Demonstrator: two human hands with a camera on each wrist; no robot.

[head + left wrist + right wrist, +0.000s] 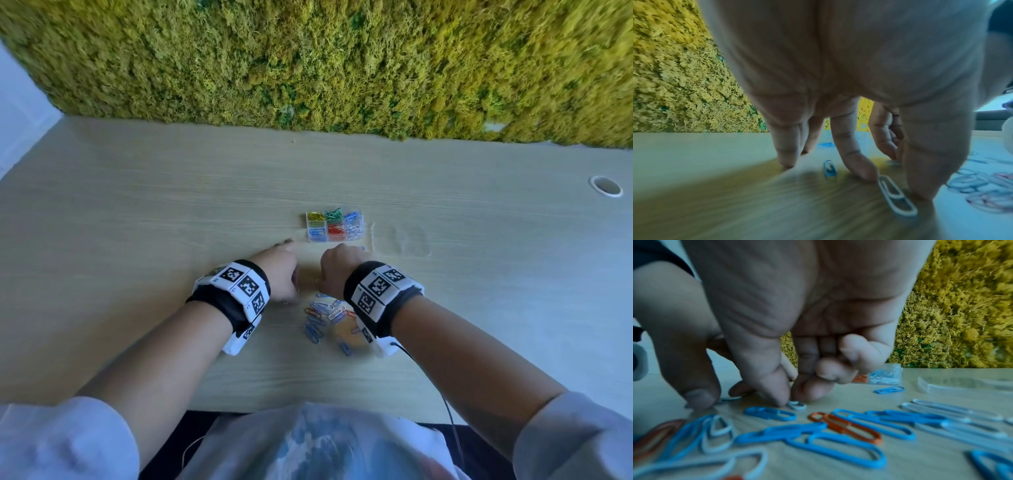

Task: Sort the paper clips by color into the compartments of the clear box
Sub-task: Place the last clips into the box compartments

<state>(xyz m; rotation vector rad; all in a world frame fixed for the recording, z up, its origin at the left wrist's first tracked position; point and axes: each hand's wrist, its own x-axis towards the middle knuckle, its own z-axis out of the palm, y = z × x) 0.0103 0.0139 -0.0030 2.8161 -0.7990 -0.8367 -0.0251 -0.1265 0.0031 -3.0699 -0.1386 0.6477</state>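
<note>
The clear box (334,240) stands mid-table with yellow, green, blue, red and white clips in separate compartments. Loose blue, white and orange-red paper clips (323,317) lie in a pile near the table's front edge, partly under my right wrist. My right hand (789,400) reaches down at the pile's far side, thumb and forefinger pinching a white clip (797,405) that lies on the table; the other fingers are curled. My left hand (869,178) stands beside it, straight fingertips on the wood, with a white clip (897,197) by the thumb and a blue clip (830,169) between fingers.
The box's clear lid (400,243) lies flat just right of the box. One blue clip (889,389) lies apart, between the pile and the box. A moss wall (308,61) backs the table, and a cable hole (605,186) sits far right.
</note>
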